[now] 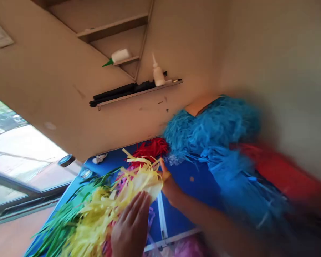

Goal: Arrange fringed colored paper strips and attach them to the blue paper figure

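My left hand (132,226) lies at the lower middle, its fingers stretched out flat on a yellow fringed paper piece (146,184). At that piece's right edge is my right hand (169,184), one finger pointing up and the others curled behind the paper; what they grip is hidden. Beside and below my left hand spreads a heap of yellow paper strips (92,217). Green strips (61,225) lie to its left, and pink strips show partly under the yellow. Red strips (156,146) sit just behind the piece on the blue table (187,178).
Large blue fringed bundles (219,125) fill the back right, beside a red surface (278,171). Tape rolls (85,174) lie at the table's left edge, near crumpled white paper (99,158). A wall shelf (139,93) holds a white bottle (158,75). A window is at left.
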Action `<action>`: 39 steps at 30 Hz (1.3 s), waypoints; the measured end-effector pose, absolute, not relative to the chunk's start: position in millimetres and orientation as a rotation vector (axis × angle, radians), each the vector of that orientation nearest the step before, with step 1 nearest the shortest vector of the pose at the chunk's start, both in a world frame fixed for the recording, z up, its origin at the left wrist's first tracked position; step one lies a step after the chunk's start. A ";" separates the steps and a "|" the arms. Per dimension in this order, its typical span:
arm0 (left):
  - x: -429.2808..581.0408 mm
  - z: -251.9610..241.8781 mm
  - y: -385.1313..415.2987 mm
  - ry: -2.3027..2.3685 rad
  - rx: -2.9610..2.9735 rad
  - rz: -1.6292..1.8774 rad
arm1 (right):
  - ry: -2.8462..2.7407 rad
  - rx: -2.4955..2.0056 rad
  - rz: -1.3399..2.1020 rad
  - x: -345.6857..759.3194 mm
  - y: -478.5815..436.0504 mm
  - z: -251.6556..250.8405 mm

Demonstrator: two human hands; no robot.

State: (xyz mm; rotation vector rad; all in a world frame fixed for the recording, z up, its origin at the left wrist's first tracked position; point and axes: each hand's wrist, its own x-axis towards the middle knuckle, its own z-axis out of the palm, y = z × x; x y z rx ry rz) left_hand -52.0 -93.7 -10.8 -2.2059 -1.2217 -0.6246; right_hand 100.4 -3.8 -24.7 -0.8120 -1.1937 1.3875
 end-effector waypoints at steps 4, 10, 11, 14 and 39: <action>-13.9 -75.1 -84.4 -1.151 -2.352 -0.686 | -0.838 -0.967 1.304 204.0 -12.3 -64.0; 27.6 -151.8 -78.3 -1.240 -2.402 -0.770 | -1.012 -1.368 0.413 285.8 -68.4 -95.8; 29.8 -155.3 -79.7 -1.261 -2.415 -0.741 | -1.099 -1.372 0.339 283.0 -79.1 -95.3; 31.3 -151.2 -85.8 -1.328 -2.542 -0.524 | -1.571 -1.259 0.362 255.8 -102.7 -91.2; 35.6 -136.2 -98.1 -1.728 -2.587 -0.286 | -2.451 -1.293 0.529 229.5 -80.9 -90.4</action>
